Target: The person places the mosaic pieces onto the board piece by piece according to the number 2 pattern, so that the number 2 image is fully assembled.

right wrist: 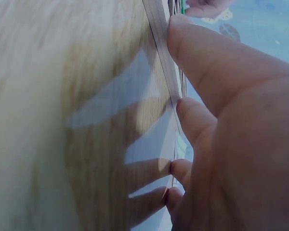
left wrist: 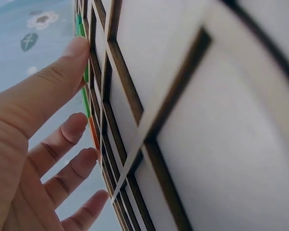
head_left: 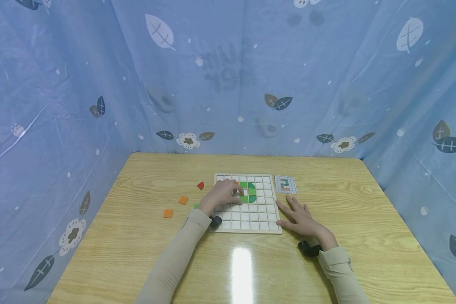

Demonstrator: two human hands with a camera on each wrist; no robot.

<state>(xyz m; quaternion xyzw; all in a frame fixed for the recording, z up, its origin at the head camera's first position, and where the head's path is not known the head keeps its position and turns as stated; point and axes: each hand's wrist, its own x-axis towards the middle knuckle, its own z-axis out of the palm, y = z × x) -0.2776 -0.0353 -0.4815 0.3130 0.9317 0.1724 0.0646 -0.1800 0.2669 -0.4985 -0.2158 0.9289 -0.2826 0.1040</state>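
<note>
A white gridded board [head_left: 247, 217] lies on the table, bearing several green tiles [head_left: 252, 192] near its upper middle. Some of them have a rounded corner. Over the board reaches my left hand [head_left: 223, 192], its fingers apart and loosely bent. In the left wrist view the thumb [left wrist: 77, 50] touches a green tile's edge, and an orange tile [left wrist: 93, 133] shows near the fingertips. My right hand [head_left: 300, 219] lies spread at the board's right side. Its thumb and a finger touch the frame, and it holds nothing.
Beside the board's top right lies a small pattern card [head_left: 286, 184]. Left of the board are a red quarter-round piece [head_left: 200, 185], an orange square [head_left: 183, 199], another orange square [head_left: 168, 213] and a partly hidden green piece [head_left: 196, 206]. A blue curtain [head_left: 228, 84] surrounds the table.
</note>
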